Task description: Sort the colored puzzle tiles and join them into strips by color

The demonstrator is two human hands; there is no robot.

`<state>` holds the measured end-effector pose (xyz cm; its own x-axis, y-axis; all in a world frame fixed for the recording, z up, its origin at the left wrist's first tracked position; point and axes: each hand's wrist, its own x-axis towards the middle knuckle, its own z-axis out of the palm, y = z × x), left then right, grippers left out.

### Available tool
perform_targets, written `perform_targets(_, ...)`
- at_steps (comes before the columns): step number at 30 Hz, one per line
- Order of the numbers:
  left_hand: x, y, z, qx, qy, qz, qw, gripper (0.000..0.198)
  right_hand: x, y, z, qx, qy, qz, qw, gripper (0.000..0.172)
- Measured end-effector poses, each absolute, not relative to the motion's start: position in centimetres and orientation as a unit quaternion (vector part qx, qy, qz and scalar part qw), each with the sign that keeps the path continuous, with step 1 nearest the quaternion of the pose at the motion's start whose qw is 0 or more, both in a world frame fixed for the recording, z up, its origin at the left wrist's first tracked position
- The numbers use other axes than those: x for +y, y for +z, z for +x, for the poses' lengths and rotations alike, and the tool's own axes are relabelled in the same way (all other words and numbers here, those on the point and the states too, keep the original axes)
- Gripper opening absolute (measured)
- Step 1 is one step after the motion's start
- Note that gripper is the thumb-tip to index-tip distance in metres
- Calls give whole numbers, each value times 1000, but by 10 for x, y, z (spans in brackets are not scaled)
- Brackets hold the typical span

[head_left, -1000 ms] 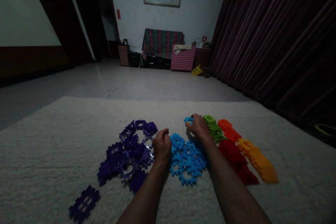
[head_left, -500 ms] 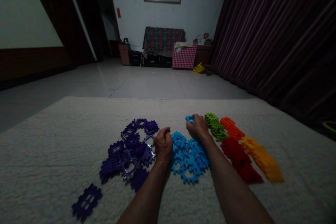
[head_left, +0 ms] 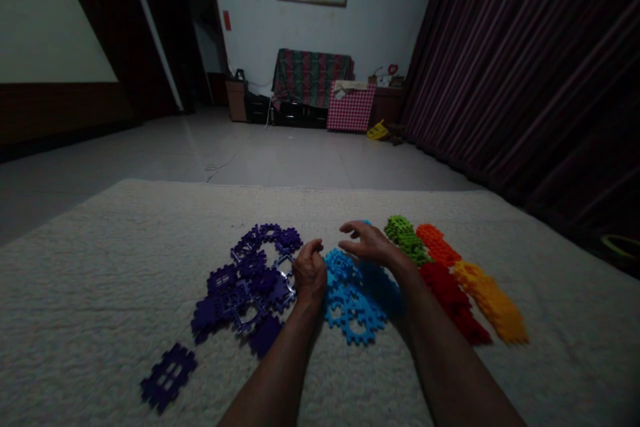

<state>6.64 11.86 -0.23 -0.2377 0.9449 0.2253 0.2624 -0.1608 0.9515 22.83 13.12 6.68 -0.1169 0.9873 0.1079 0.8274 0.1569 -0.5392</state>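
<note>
Head view: nearest, a lone purple piece (head_left: 169,377) lies lower left on the pale fleecy cover (head_left: 115,280), apart from the loose purple pile (head_left: 267,283) beyond it. The blue pile (head_left: 357,303), the one being handled, sits mid-cover between the forearms, presumably for easy reach from both sides. To the right, red row (head_left: 453,300) and yellow row (head_left: 493,303) overlap tightly, likely to keep each colour compact. Left hand (head_left: 310,273) is between purple and blue, fingers curled — can't tell if anything is gripped; maybe parked there to keep the colours apart. Right hand (head_left: 367,242) hangs over the blue pile's far part, fingers bent and parted, nothing seen between them — a shape suited to flat toothed pieces. Green row (head_left: 407,240) and orange row (head_left: 437,245) lie right of it; a blue bit (head_left: 367,221) peeks out behind, mostly hidden. Farther off: tiled floor (head_left: 280,160), striped cloth (head_left: 313,77).
</note>
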Motion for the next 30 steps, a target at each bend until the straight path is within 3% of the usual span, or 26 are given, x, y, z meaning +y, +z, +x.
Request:
perform_targets(4, 118, -1, 67, 576, 524, 545, 311, 38, 102, 59, 218, -783, 202, -540, 234, 46)
perform_targets(14, 114, -20, 76, 531, 452, 699, 162, 40, 73, 21, 217, -806, 94, -507, 290, 31)
perform_targets(22, 114, -10, 74, 543, 433, 693, 196, 38, 64, 18, 215, -789, 73, -527, 307, 31)
perform_targets(30, 114, -6, 73, 540, 429, 697, 196, 35, 78, 37, 227, -673, 86, -649, 344, 35)
